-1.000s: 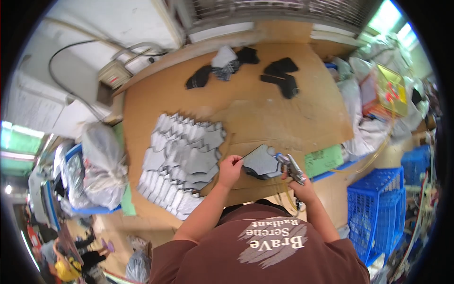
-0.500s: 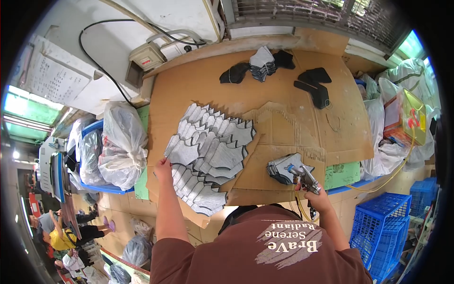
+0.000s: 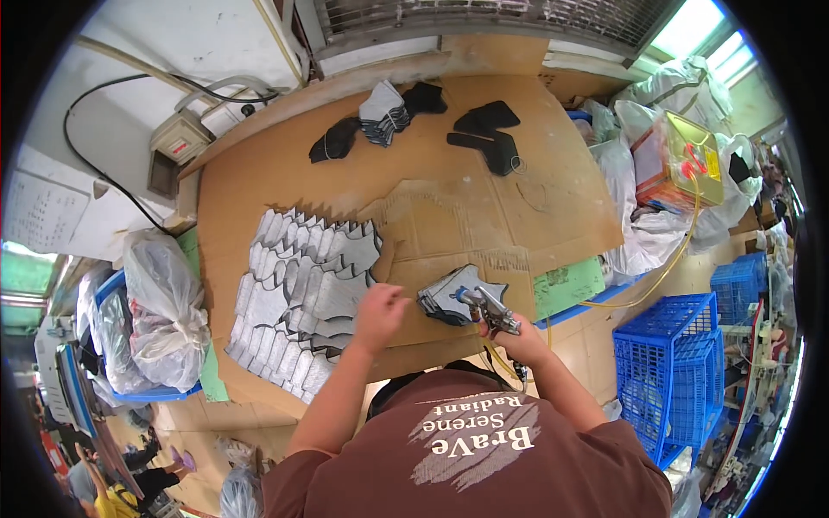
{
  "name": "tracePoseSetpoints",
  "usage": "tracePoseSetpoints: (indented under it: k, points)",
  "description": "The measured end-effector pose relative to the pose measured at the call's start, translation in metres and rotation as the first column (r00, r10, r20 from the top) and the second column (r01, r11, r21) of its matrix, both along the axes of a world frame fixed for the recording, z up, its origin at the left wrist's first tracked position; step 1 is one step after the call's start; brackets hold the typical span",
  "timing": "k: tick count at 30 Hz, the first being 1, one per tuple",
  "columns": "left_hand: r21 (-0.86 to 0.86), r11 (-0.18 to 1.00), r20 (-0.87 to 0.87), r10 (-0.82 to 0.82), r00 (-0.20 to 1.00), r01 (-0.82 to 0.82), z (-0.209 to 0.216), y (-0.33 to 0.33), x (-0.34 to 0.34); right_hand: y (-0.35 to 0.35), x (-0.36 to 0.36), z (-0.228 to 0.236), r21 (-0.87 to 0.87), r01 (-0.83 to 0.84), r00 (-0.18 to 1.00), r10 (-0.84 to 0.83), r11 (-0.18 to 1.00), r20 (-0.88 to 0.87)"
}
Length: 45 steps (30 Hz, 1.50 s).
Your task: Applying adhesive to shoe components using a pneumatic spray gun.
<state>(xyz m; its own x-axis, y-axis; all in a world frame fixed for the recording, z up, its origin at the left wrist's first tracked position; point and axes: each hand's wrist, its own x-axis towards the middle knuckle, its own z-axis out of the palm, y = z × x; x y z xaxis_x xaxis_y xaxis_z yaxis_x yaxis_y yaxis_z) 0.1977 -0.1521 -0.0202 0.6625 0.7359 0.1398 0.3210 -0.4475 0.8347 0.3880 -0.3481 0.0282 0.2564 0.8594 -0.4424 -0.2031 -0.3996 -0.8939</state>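
Note:
My right hand point(image 3: 521, 342) grips a metal spray gun point(image 3: 494, 312) with a blue cap at its front end. Its nose points over a small stack of grey cut pieces point(image 3: 449, 298) with dark edges, near the front of the cardboard-covered table point(image 3: 553, 190). To the left of that stack my left hand point(image 3: 380, 318) hovers, fingers loosely bent and apart, with nothing seen in them. Beyond it lie overlapping rows of grey, dark-edged pieces point(image 3: 298, 268), spread across the left part of the cardboard.
At the back lie black pieces point(image 3: 488, 134) and a bundled grey stack point(image 3: 384, 112). Plastic bags in a blue bin point(image 3: 164, 311) stand left. A yellow hose point(image 3: 665, 281) runs right to a tin point(image 3: 682, 164). Blue crates point(image 3: 669, 371) stand on the floor at right.
My left hand has let go of a grey piece at the rows' left edge and moved right, toward the small stack. The right hand still holds the spray gun over it. The whole view has shifted.

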Motion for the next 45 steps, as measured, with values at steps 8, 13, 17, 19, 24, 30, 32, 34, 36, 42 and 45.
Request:
tracePoseSetpoints:
  k: [8,13,17,19,24,30,32,34,36,42,45]
  points:
    - [-0.063,0.996,-0.088,-0.074,0.993,0.069,-0.016,-0.033,0.044,-0.004,0.0,0.001,-0.053,-0.032,0.999,0.031,0.998,-0.024]
    - [-0.007,0.998,-0.062,-0.064,0.996,0.064,-0.021,-0.032,0.044,-0.009,-0.002,-0.012,-0.013,-0.042,0.999,0.042,0.999,0.005]
    - [0.006,0.997,-0.055,-0.075,0.996,0.075,-0.023,-0.031,0.045,-0.006,-0.003,-0.012,-0.007,-0.043,0.999,0.044,0.999,0.017]
    - [0.046,0.996,-0.062,-0.08,0.995,0.083,-0.025,-0.03,0.045,-0.005,-0.002,-0.009,-0.015,-0.035,0.999,0.035,0.999,0.004]
    - [-0.018,0.997,-0.103,-0.077,0.992,0.076,-0.019,-0.03,0.048,-0.006,0.005,0.005,-0.089,0.017,1.0,-0.015,0.996,0.023]
    - [-0.072,0.996,-0.128,-0.068,0.989,0.059,-0.015,-0.031,0.049,-0.012,0.015,-0.002,-0.058,0.096,0.994,-0.094,0.994,0.049]
    - [-0.079,0.995,-0.147,-0.065,0.987,0.053,-0.014,-0.032,0.05,-0.016,0.018,-0.009,-0.049,0.111,0.993,-0.108,0.993,0.049]
    - [-0.132,0.991,-0.176,-0.041,0.984,0.018,-0.014,-0.032,0.051,-0.018,0.018,-0.01,-0.039,0.124,0.991,-0.122,0.991,0.048]
    - [-0.146,0.989,-0.189,-0.038,0.981,0.01,-0.009,-0.034,0.053,-0.016,0.017,-0.005,-0.093,0.101,0.993,-0.095,0.991,0.067]
    - [-0.188,0.982,-0.169,-0.032,0.985,-0.001,-0.013,-0.033,0.054,-0.017,-0.001,-0.02,0.003,0.023,1.0,-0.023,1.0,0.014]
    - [-0.188,0.982,-0.155,-0.016,0.988,-0.014,-0.009,-0.032,0.051,-0.014,-0.001,-0.015,0.018,-0.024,1.0,0.024,1.0,0.006]
